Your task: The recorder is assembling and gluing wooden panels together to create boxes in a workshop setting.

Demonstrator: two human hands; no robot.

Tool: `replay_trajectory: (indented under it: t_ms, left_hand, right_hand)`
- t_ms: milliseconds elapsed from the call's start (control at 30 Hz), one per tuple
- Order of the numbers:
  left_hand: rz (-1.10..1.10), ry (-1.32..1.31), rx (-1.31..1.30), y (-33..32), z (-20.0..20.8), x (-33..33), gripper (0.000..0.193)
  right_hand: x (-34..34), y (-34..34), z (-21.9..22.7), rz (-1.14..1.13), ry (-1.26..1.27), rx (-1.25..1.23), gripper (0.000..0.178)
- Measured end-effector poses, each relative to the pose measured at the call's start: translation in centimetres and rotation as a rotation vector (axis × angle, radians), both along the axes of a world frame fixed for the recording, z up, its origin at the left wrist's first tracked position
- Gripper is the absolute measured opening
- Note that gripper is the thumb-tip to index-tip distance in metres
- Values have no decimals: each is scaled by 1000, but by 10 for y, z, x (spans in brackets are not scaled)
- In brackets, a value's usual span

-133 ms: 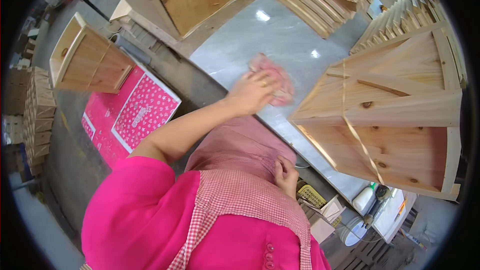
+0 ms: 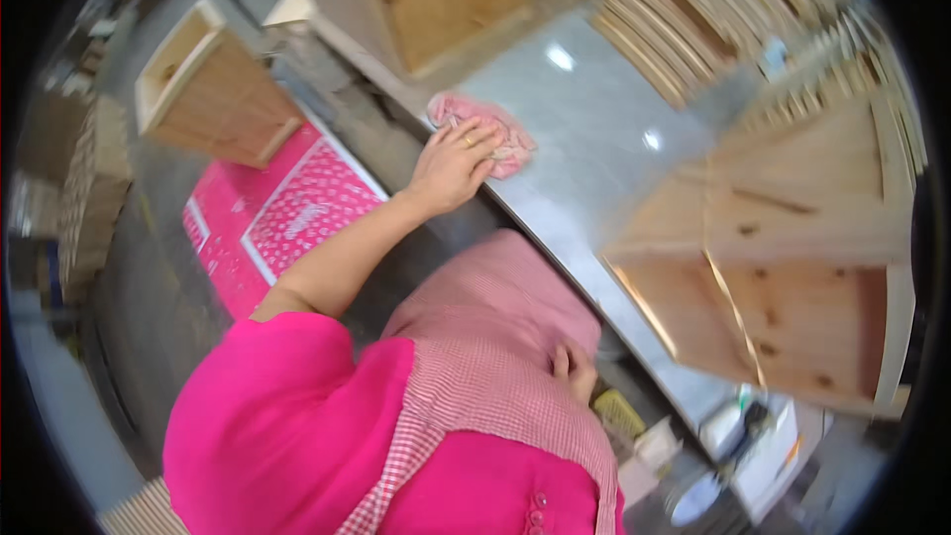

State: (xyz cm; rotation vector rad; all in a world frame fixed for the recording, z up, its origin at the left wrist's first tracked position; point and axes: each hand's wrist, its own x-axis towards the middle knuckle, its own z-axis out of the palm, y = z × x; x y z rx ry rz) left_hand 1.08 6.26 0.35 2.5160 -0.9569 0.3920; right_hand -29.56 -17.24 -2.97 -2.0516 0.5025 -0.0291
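Note:
My left hand [image 2: 458, 166] lies over a crumpled pink cloth [image 2: 507, 139] and presses it onto the grey tabletop [image 2: 555, 109], at the long edge nearest me. The cloth bunches out beyond my fingers, and a ring shows on one of them. Low in front of my checked apron [image 2: 475, 357], my right hand [image 2: 575, 373] is curled with its fingers closed against the cloth of the apron; whether it grips anything is hidden. To the right on the table stands a tapered wooden piece [image 2: 753, 238] with a pale strap around it.
Stacked wooden slats [image 2: 674, 20] fill the table's far side. At the left, a wooden box [image 2: 218, 89] stands on a pink patterned board [image 2: 307, 208]. A yellow basket [image 2: 619, 414] and a white bottle [image 2: 723, 428] are at the lower right.
My left hand has slid the pink cloth leftward across the tabletop to its near edge. The whole view has shifted slightly and blurred; my right hand stays by the apron.

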Motion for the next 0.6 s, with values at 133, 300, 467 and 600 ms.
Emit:
replay_trajectory:
  t_ms: [133,300,467,600]
  left_hand:
    - [116,-97,-168,27,-20,10,34]
    - [392,92,-449,7,-11,-43,27]
    - [-58,1582,-1500,-40,-2,-148,14]
    - [-685,2041,-1590,-70,28,-168,47]
  right_hand:
    - [-22,-5,-30,34,33,13,27]
    - [21,17,34,140,-107,-7,36]
    - [65,42,82,204,-593,-383,50]
    - [75,43,77,232,-662,-242,48]
